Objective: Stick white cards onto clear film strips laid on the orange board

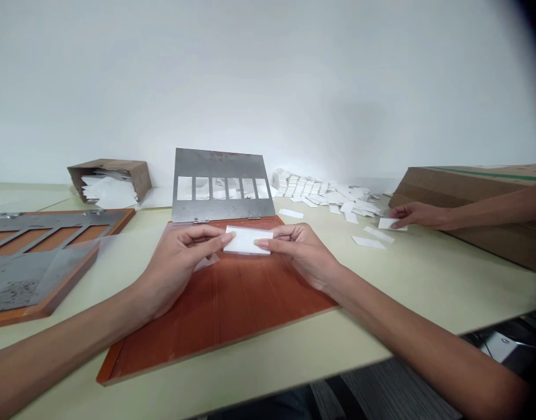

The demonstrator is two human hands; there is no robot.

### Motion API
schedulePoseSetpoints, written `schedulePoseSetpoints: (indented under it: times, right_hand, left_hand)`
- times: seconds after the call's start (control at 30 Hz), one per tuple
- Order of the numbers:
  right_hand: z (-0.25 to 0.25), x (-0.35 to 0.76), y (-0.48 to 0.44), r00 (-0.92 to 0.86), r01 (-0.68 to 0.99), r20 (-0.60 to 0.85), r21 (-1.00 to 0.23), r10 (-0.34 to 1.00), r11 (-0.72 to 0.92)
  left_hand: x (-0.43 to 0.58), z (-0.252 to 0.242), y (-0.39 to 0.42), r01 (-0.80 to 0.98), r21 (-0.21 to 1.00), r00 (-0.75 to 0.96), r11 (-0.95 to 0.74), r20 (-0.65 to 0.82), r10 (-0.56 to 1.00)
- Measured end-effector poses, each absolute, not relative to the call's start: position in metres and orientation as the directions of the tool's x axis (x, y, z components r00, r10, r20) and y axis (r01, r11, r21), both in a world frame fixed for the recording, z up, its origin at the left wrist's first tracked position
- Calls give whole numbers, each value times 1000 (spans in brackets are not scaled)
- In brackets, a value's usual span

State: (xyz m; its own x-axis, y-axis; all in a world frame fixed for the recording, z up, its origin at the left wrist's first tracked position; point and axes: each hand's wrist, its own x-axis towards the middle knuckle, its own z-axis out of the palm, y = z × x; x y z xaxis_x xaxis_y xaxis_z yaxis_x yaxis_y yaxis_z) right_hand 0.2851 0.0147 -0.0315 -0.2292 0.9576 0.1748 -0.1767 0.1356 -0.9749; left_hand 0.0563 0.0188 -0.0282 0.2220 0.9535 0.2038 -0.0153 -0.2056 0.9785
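Between my two hands is a small white rectangular piece (247, 240), perhaps card or padding, with what looks like a clear film edge. My left hand (187, 256) pinches its left end, thumb on top. At the right end, the thumb and fingers of my right hand (300, 251) are closed on the same piece. Both hands are above a reddish-brown board (233, 303). Hinged to the board's far edge, a metal plate (219, 160) with a row of rectangular slots stands raised. A scrap of clear film (206, 262) shows beside my left fingers.
Another slotted metal plate (18, 289) lies flat on a board at left. Behind it, a cardboard box (141, 175) holds white sheets. White pieces (303, 184) are heaped by the wall. At right, another person's hand (419, 216) holds a white piece beside a large carton (478, 204).
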Motion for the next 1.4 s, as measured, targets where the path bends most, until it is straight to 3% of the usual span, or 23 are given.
schedulePoseSetpoints:
  times: [0.3, 0.63, 1.2, 1.4]
  right_hand:
    - [-35, 280, 16, -271, -171, 165, -978, 948, 122]
    - [-32, 279, 13, -188, -183, 200, -969, 962, 166]
    - [-31, 282, 13, -356, -230, 183, -968, 916, 103]
    - [-29, 283, 12, -339, -220, 153, -972, 928, 80]
  left_hand:
    - [62, -27, 15, 147, 970, 208, -195, 162, 965]
    - [61, -30, 16, 82, 985, 286, -152, 123, 950]
    - [58, -30, 16, 74, 977, 249, -201, 177, 952]
    - [60, -29, 17, 82, 978, 249, -194, 169, 954]
